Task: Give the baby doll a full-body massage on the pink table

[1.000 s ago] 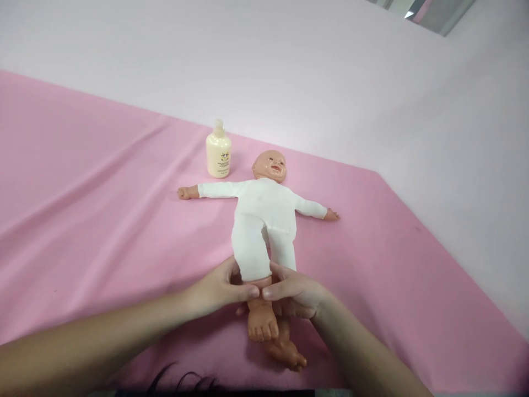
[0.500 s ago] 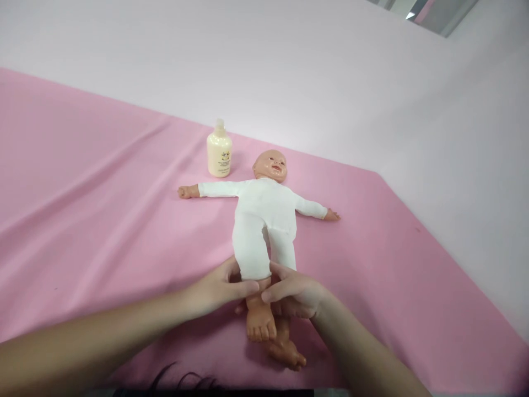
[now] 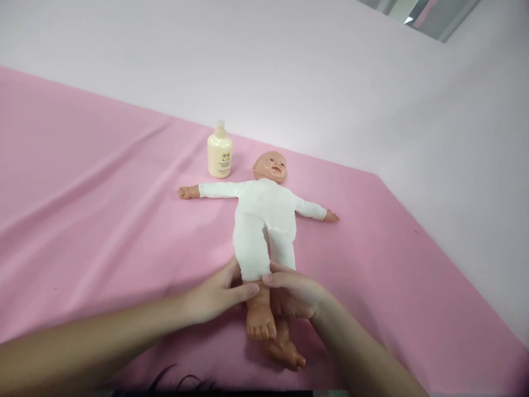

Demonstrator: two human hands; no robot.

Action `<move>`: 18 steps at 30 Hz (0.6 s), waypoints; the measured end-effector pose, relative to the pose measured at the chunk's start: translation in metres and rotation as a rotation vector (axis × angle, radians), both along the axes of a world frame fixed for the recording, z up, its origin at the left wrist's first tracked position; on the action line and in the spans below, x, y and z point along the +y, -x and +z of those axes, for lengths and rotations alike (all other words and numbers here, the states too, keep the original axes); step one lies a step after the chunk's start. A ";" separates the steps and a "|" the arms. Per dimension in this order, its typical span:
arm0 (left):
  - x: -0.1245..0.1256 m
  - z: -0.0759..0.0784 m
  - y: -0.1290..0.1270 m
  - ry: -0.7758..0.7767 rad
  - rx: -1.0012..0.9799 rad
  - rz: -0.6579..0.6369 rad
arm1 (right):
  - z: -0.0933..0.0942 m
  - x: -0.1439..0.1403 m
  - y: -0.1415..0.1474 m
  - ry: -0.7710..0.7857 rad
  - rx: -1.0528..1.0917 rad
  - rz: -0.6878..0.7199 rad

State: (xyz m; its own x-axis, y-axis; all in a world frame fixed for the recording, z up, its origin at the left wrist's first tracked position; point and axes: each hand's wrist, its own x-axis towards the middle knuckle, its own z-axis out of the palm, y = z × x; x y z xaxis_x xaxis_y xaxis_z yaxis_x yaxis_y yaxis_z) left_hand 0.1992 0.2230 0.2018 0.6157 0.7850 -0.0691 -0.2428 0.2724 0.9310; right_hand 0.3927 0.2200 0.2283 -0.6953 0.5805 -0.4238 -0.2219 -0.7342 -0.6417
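Note:
A baby doll (image 3: 266, 207) with a white cloth body lies on its back, arms spread, feet toward me. My left hand (image 3: 221, 289) wraps the doll's lower leg from the left, thumb across the shin just below the white cloth. From the right, my right hand (image 3: 295, 289) holds the same leg, its thumb at the cloth's lower edge. The fingers of both hands are partly hidden behind the leg. The doll's other foot (image 3: 285, 353) rests lower, beneath my right hand.
A cream-coloured pump bottle (image 3: 220, 154) stands beside the doll's head, above its outstretched arm. Pink cloth (image 3: 103, 220) with soft folds covers the surface. A white wall (image 3: 248, 66) rises behind, with a framed opening (image 3: 430, 16) at the upper right.
My right thumb has moved up slightly, from the doll's ankle to the edge of the white cloth. My left hand has barely shifted; doll and bottle stay in place.

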 end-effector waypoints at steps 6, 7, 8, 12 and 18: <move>0.000 -0.001 -0.001 0.025 -0.010 -0.009 | 0.004 0.002 0.001 -0.051 0.017 0.039; 0.000 -0.002 -0.001 0.028 -0.014 -0.017 | 0.005 0.002 0.002 -0.054 0.013 0.041; 0.000 -0.004 -0.002 0.021 -0.016 -0.026 | 0.005 0.003 0.002 -0.055 0.011 0.042; 0.002 -0.010 -0.002 -0.063 0.013 -0.067 | 0.004 0.002 0.002 -0.047 0.019 0.036; 0.002 -0.009 0.002 -0.140 0.064 -0.034 | -0.001 0.001 0.000 -0.003 0.021 -0.002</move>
State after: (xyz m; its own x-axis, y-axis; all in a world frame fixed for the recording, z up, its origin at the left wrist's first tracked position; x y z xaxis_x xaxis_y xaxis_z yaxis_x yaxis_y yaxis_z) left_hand 0.1975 0.2254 0.1923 0.6399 0.7684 0.0003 -0.1751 0.1454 0.9737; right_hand 0.3923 0.2210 0.2271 -0.7030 0.5829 -0.4075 -0.2367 -0.7320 -0.6388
